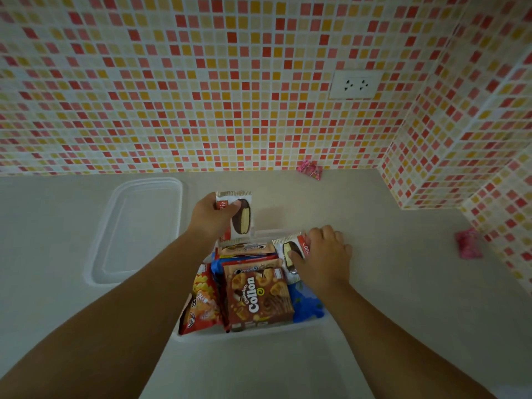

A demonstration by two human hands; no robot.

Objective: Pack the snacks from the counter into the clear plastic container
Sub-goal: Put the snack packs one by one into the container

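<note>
The clear plastic container [253, 332] sits on the counter in front of me, packed with several snacks: a brown Collon box [259, 298], an orange-red chip bag [201, 303], a blue pack [305, 303]. My left hand [210, 217] holds a white choco pie packet [240, 217] upright above the container's far edge. My right hand [322, 254] grips a second choco pie packet [289, 254] at the container's far right side, pressing it among the snacks.
The clear lid [138, 228] lies flat on the counter to the left. Two pink candy packets lie loose: one [310, 169] by the back wall, one [467, 243] at the right by the tiled corner. A wall socket [355, 84] is above.
</note>
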